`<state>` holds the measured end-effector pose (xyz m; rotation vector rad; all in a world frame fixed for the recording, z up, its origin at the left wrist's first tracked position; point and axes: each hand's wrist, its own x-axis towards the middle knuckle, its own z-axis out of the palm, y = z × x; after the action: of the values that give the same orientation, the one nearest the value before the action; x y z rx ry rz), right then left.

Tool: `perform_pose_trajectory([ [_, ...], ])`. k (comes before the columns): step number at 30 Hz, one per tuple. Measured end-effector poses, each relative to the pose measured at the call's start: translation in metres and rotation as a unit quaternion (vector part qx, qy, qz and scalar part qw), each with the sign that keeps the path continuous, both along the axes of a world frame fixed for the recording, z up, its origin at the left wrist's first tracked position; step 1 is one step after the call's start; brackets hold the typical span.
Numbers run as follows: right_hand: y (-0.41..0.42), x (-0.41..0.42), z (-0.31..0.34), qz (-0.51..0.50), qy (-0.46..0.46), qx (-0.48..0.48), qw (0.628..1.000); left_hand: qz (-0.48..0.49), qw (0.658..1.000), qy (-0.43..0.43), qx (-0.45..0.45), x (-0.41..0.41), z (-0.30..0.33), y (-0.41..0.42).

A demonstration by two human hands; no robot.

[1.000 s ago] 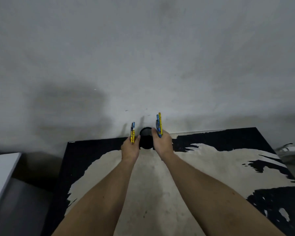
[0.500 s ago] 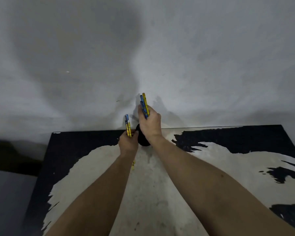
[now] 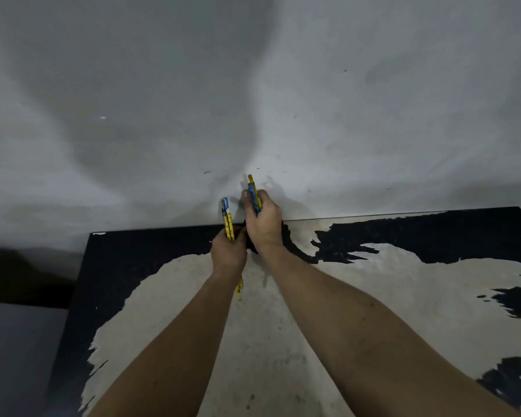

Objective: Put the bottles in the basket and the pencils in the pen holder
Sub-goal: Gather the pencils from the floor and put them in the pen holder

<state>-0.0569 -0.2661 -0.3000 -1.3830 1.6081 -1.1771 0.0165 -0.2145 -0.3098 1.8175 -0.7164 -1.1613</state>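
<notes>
Gripping pencils, both hands — left [image 3: 227, 251], right [image 3: 263, 224] — nearly hide the black holder [image 3: 251, 246]; pencil counts unclear.

The single head-worn camera is looking forward and down, close over the counter [image 3: 373, 296], facing the grey wall [image 3: 253, 85].

Worn black-and-beige table [image 3: 373, 296] against a grey wall [image 3: 253, 85]
</notes>
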Motion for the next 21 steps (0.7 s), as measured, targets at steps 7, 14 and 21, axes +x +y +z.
perform_pose_trajectory([
  [7,0.008,-0.007,0.009,-0.017,-0.010,-0.020,1.000,-0.002,1.000,-0.001,0.004,-0.001,0.004,0.000],
  [14,0.029,-0.035,0.011,0.016,0.135,0.006,0.991,0.040,0.998,-0.042,0.007,0.007,0.024,0.002],
  [21,0.054,-0.076,-0.007,0.108,0.047,0.110,0.987,0.076,0.994,0.011,-0.083,0.013,0.061,-0.009],
])
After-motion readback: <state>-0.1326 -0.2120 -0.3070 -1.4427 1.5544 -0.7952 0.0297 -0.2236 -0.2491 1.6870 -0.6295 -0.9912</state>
